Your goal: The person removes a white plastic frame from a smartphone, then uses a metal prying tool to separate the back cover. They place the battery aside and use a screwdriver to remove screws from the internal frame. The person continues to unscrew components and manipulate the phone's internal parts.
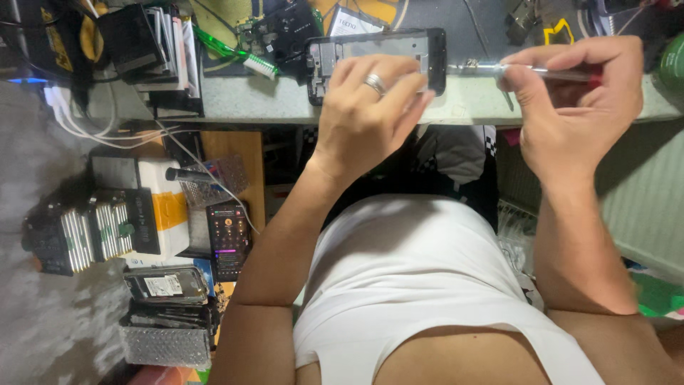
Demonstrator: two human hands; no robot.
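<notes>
Black phone frame (377, 53), back off, lies on the bench edge (249, 100), pinned under the left hand (367, 107), fingers pressed flat on it. The right hand (577, 93) pinches a thin screwdriver (541, 71), tip aimed at the frame's right end. This looks like unscrewing; next calls for seating the tip squarely. The tip and screw are too small to make out

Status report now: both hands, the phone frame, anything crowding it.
Left hand pressing down on the opened phone frame. Right hand gripping a screwdriver, tip toward the frame. Circuit board and toothbrush crowd the frame's left.
</notes>
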